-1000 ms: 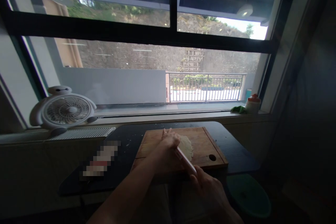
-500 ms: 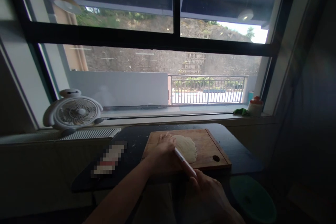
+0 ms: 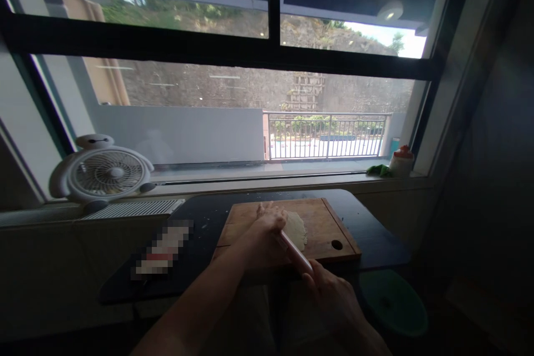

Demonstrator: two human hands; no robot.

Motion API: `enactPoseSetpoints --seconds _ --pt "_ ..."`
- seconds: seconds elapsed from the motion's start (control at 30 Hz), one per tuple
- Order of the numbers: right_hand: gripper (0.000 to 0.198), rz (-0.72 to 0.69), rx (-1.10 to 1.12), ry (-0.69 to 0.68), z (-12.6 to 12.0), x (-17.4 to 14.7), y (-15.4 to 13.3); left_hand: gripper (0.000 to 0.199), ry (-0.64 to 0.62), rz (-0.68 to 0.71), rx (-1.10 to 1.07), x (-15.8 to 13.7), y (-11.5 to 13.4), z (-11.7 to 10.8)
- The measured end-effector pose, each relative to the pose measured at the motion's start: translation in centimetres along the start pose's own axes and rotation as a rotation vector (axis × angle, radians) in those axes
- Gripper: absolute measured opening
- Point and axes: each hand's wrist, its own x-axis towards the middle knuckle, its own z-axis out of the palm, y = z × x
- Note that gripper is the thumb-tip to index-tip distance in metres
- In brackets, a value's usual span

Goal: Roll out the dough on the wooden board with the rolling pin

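Your right hand (image 3: 332, 288) has its grip closed tight around the near end of a smooth, pale pink stick (image 3: 297, 253). The stick slants away from you, up and over to the left, and its far end meets the near side of your left hand (image 3: 271, 218). Your left hand is down low over the board, with its fingers pointing away from you, but I can't tell if its grip is apart or clamped on the stick's end. The flat, white dough (image 3: 297, 231) lies on the wooden board (image 3: 321, 219), just to the right of your left hand, which hides part of it. The board has a round, dark hole (image 3: 337, 245) in its near right corner, and it sits on the black counter (image 3: 377, 247). A blurred-out thing (image 3: 164, 250) lies on the counter too, off to the left. A white fan (image 3: 112, 172) stands by the window on the left. On the right, a bottle (image 3: 401, 162) with an orange top stands on the sill (image 3: 287, 183), with something green (image 3: 378, 170) just beside it.
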Motion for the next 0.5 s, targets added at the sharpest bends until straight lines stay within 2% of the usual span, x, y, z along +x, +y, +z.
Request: enactPoseSetpoints --seconds 0.17,0.3,0.4,0.5 --pt "0.029 -0.085 -0.020 -0.015 -0.7 -0.8 -1.9 0.045 -0.085 -0.106 0.023 -4.5 -3.1 -0.9" --pt "0.025 -0.157 -0.044 -0.054 -1.3 -1.1 -3.4 0.053 -0.086 -0.149 0.004 -7.5 -5.2 -1.0" --pt "0.026 -0.189 -0.055 -0.073 -1.1 -0.9 -3.8 0.058 -0.074 -0.183 -0.018 -7.6 -5.5 -0.8" --pt "0.026 -0.136 -0.060 -0.101 -0.7 -0.6 -3.4 0.060 -0.080 -0.178 -0.041 -5.8 -4.6 -0.6"
